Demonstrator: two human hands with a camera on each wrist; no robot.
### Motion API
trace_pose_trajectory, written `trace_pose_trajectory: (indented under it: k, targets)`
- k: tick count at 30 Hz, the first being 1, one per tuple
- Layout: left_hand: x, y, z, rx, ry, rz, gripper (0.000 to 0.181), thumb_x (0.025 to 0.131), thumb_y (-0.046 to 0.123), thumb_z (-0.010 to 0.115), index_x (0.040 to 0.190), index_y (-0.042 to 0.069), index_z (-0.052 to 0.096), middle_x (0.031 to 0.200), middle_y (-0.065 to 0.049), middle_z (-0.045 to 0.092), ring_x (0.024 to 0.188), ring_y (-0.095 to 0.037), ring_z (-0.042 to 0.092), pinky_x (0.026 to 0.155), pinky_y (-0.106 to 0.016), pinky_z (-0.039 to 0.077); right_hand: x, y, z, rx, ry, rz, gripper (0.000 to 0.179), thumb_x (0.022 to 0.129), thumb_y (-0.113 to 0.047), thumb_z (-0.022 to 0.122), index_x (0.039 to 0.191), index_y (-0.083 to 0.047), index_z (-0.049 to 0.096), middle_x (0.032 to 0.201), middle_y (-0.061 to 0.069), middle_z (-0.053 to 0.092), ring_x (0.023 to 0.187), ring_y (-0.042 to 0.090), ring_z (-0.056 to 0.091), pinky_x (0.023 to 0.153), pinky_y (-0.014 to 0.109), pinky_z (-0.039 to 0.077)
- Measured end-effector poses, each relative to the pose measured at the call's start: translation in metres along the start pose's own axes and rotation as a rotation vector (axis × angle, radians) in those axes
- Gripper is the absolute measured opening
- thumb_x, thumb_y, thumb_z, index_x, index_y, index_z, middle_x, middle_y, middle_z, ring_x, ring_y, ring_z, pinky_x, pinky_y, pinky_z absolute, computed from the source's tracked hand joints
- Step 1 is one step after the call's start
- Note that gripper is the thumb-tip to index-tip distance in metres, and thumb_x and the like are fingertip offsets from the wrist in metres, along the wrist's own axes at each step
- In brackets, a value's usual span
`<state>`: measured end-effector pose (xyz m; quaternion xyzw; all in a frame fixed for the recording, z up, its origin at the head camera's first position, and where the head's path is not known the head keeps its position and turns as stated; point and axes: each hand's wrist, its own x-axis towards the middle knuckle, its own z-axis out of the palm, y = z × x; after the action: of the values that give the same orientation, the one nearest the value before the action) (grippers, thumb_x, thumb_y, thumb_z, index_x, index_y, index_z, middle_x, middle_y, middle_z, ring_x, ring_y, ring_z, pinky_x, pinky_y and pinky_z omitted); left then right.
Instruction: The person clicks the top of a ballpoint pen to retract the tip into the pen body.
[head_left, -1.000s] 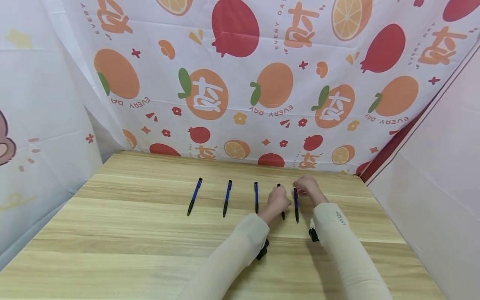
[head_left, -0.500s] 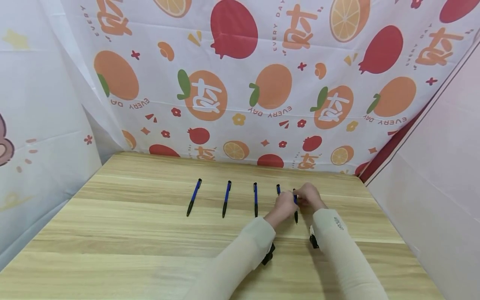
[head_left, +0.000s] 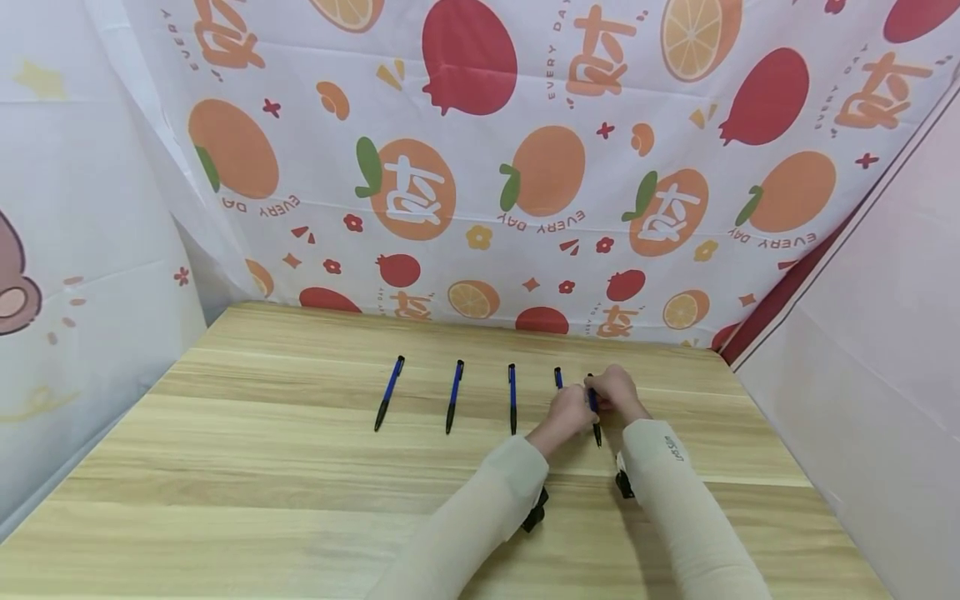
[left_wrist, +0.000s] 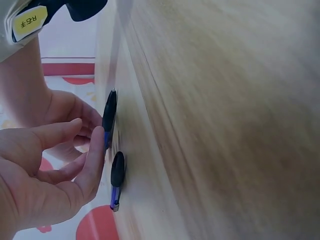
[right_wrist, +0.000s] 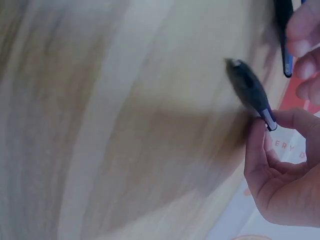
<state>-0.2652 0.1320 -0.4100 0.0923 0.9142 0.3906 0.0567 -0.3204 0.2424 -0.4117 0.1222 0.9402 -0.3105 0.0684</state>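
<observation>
Several blue pens with black grips lie in a spaced row. My right hand [head_left: 617, 392] pinches the rightmost pen [head_left: 597, 432] near its clip end between thumb and forefinger, as the right wrist view shows. My left hand [head_left: 570, 412] is just left of it. In the left wrist view, the left forefinger reaches the side of that pen [left_wrist: 109, 112], while the thumb stays apart and the other fingers are loosely bent. The fourth pen [head_left: 558, 377] is partly hidden behind the left hand in the head view. Its dark grip appears beside the left fingers in the left wrist view.
Farther left lie the third pen [head_left: 512, 396], the second pen [head_left: 454, 396] and the leftmost pen [head_left: 389, 393]. All rest on a wood-grain table [head_left: 262, 467]. A fruit-printed curtain [head_left: 480, 167] hangs along the back edge, and pale sheets flank both sides.
My left hand has moved right, from over the fourth pen to beside the rightmost one. The right hand has come slightly nearer, and the rightmost pen's tip has swung a little right.
</observation>
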Motion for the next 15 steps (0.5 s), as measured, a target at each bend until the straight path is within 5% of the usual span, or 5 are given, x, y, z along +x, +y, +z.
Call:
trace_pose_trajectory:
  k: [10, 15]
  targets:
    - [0.001, -0.003, -0.004, -0.194, -0.02, -0.012, 0.018, 0.086, 0.015, 0.066, 0.094, 0.0, 0.062, 0.074, -0.005, 0.056, 0.052, -0.013, 0.046, 0.045, -0.022, 0.037, 0.006, -0.008, -0.012, 0.299, -0.103, 0.129, 0.023, 0.081, -0.015, 0.059, 0.09, 0.006, 0.055, 0.075, 0.01, 0.058, 0.059, 0.016, 0.057, 0.059, 0.026, 0.052]
    - [0.006, -0.004, -0.005, -0.357, -0.068, -0.077, 0.013, 0.086, 0.011, 0.065, 0.086, -0.001, 0.06, 0.069, -0.006, 0.057, 0.057, -0.017, 0.056, 0.049, -0.024, 0.046, 0.006, -0.013, -0.015, 0.353, -0.15, 0.144, 0.032, 0.083, -0.016, 0.059, 0.103, 0.008, 0.053, 0.087, 0.012, 0.059, 0.064, 0.015, 0.057, 0.067, 0.027, 0.052]
